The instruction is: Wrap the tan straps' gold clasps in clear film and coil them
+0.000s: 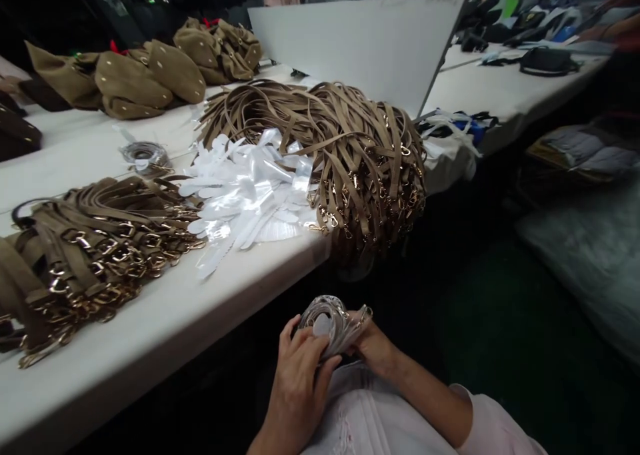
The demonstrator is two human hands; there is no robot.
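Between my hands, above my lap, is a coiled strap point(339, 323) in clear plastic with gold-coloured metal at its right end. My left hand point(301, 368) grips its near left side, thumb below and fingers over the top. My right hand point(371, 343) closes round the right end, its fingers partly hidden behind the coil. On the table, clear plastic sleeves point(253, 188) lie in a loose heap. Beside them hangs a big pile of brown straps point(345, 128) with gold clasps over the edge. A wrapped coil point(145, 156) sits farther back.
Shorter brown straps with gold buckles point(95, 242) cover the left front of the white table point(240, 288). Brown bags point(135, 82) stand at the back left. A white panel point(360, 42) rises behind the straps. Plastic-covered goods point(585, 235) lie low at right.
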